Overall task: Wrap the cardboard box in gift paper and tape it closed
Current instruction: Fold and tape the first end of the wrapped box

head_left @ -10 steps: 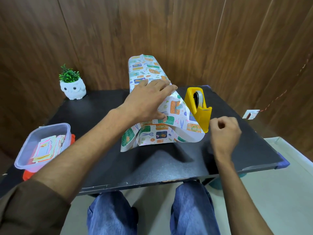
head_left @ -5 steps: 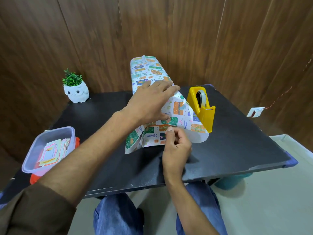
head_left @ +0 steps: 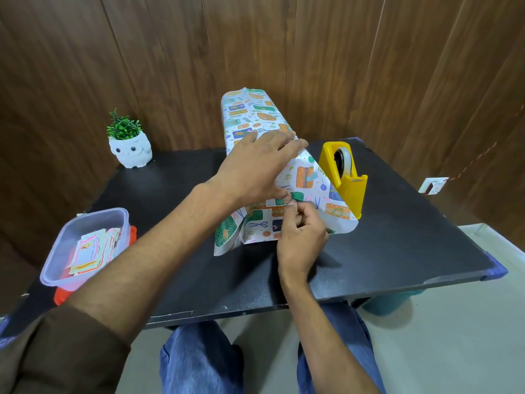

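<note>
Patterned gift paper (head_left: 305, 177) is draped over the cardboard box in the middle of the black table (head_left: 397, 237); the box itself is hidden beneath it. The far end of the paper stands up against the wooden wall. My left hand (head_left: 255, 166) lies flat on top, with its thumb pressing the overlapping edges down at the near side. My right hand (head_left: 301, 234) has its fingertips pinched right at that seam, just below the left thumb, on a small clear piece of tape that I can barely make out. A yellow tape dispenser (head_left: 350, 189) stands touching the paper's right side.
A clear plastic container (head_left: 85, 245) of paper cards sits on an orange lid at the table's left front corner. A white owl pot with a green plant (head_left: 131, 150) stands at the back left. Wooden wall panels close off the back.
My right hand left the tape dispenser with fingers pinched and moved left to the paper's seam below my left thumb. My left hand stayed pressed on the paper.
</note>
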